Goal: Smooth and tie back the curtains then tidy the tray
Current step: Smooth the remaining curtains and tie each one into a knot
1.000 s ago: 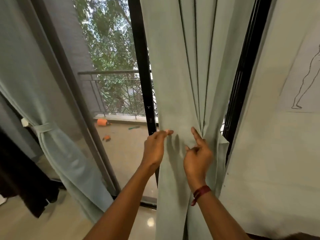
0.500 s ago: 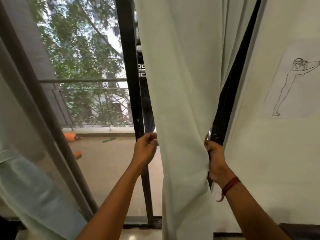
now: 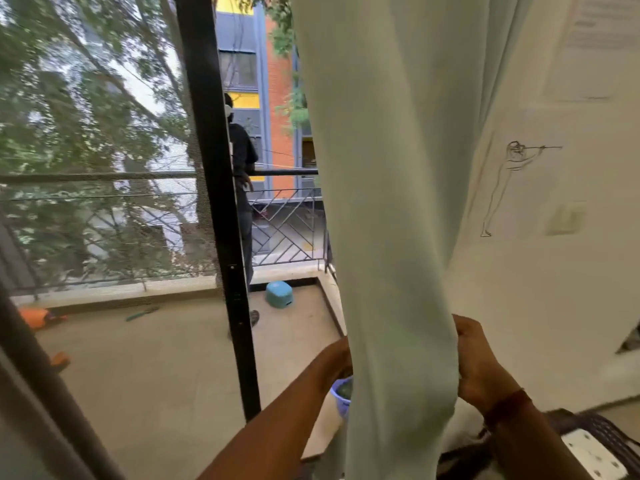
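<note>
A pale green curtain (image 3: 388, 202) hangs down the middle of the head view, gathered into a narrow bundle. My left hand (image 3: 334, 358) reaches behind the bundle's left edge, its fingers hidden by the cloth. My right hand (image 3: 476, 362) grips the bundle's right edge at the same height, fingers curled round the fabric, a red thread on the wrist. No tie-back or tray shows.
A black door frame (image 3: 221, 202) stands left of the curtain, with a mesh screen (image 3: 97, 168) beyond it. On the balcony stand a person (image 3: 242, 161), a teal stool (image 3: 278, 294) and a railing (image 3: 287, 230). A wall (image 3: 554, 289) with a line drawing is at right. A purple pot (image 3: 341, 394) sits low.
The curtain has been drawn rightward into a tighter bundle between both hands. The view has shifted right, so the balcony, the person and the stool now show.
</note>
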